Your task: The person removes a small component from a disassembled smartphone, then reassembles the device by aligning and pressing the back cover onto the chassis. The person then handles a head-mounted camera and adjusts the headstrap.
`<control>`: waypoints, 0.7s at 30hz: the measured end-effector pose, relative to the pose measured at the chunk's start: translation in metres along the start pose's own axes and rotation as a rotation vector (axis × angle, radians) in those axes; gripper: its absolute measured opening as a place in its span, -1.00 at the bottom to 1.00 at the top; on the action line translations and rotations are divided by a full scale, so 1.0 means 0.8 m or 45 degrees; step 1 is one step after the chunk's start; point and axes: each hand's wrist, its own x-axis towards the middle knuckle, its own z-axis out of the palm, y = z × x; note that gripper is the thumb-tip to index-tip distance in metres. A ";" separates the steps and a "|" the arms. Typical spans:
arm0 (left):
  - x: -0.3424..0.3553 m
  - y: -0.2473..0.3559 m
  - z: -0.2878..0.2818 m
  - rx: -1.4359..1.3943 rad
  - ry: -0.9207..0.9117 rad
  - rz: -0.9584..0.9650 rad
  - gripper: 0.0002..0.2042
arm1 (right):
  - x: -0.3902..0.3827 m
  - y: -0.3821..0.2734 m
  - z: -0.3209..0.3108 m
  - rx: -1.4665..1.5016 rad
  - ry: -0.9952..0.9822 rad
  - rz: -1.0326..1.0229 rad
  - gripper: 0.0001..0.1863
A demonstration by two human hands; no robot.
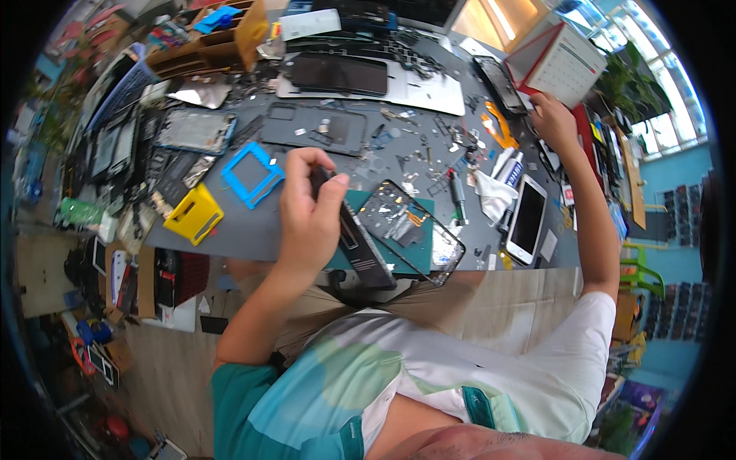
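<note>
My left hand [310,222] grips a black phone body [366,257], tilted above the front of the desk. Beside and partly behind it, a bare phone frame [449,268] with small parts inside lies over a green mat [422,211]. My right hand [553,119] reaches to the back right, fingers curled beside a dark phone or housing [497,80] and the foot of a desk calendar [563,69]; what its fingertips hold is hidden.
The grey desk [253,238] carries blue [268,175] and yellow [192,213] holders, an opened phone [195,129], a grey back cover [310,130], a silver slab [441,96], a white phone [527,218], a cloth [493,198], orange tweezers or tool [498,126], and many loose parts.
</note>
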 end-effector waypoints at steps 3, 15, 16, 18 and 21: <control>0.000 0.002 0.000 -0.040 0.002 -0.017 -0.83 | -0.030 -0.043 -0.043 0.141 0.160 0.030 -0.73; -0.001 -0.004 -0.006 -0.172 -0.018 -0.030 -0.87 | -0.179 -0.296 -0.176 0.864 0.274 -0.220 -0.76; -0.001 -0.003 -0.006 -0.196 -0.014 -0.023 -0.86 | -0.183 -0.303 -0.173 0.891 0.275 -0.203 -0.77; -0.001 -0.003 -0.005 -0.230 -0.007 -0.047 -0.86 | -0.187 -0.313 -0.167 0.948 0.278 -0.173 -0.78; -0.002 -0.001 -0.005 -0.248 -0.002 -0.076 -0.86 | -0.192 -0.320 -0.164 0.966 0.252 -0.127 -0.81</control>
